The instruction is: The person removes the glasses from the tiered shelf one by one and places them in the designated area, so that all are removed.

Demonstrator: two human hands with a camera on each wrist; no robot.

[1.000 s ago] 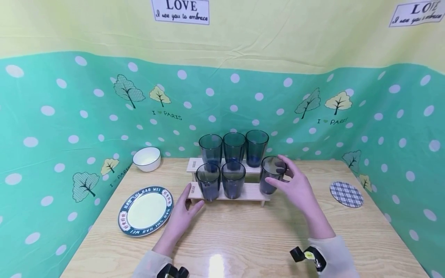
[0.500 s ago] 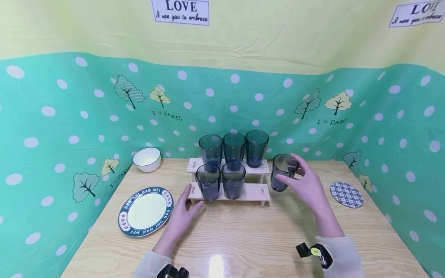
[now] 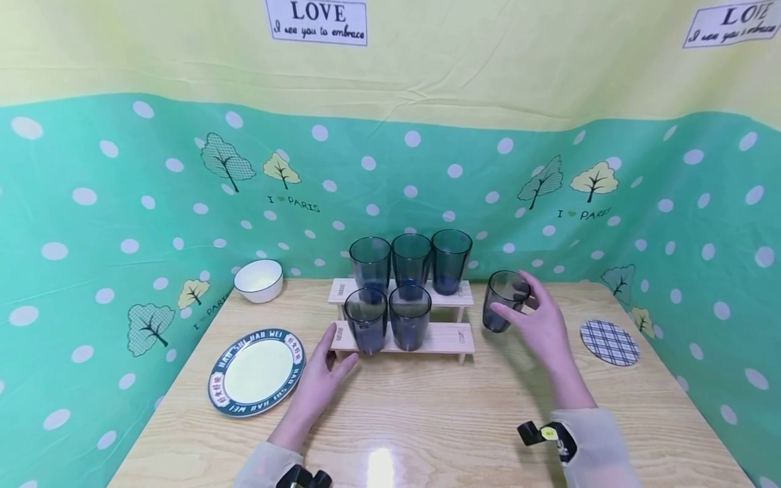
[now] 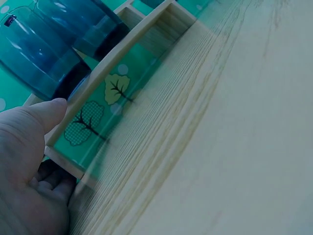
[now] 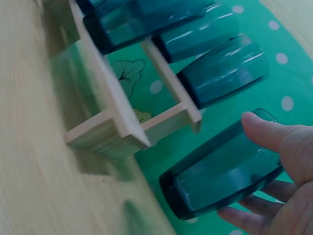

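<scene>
A two-tier wooden rack stands mid-table with three dark blue glasses on its upper shelf and two on the lower. My right hand grips one more blue glass just right of the rack, low by the tabletop. In the right wrist view the thumb and fingers wrap the glass, clear of the rack. My left hand holds the rack's front left corner. Its thumb lies on the shelf edge below a glass.
A white bowl sits at the back left and a green-rimmed plate at the front left. A plaid coaster lies to the right. The dotted green backdrop closes the table on three sides.
My right hand has carried the blue glass rightward and down, off the right end of the lower shelf to beside the rack. The left hand has stayed put.
</scene>
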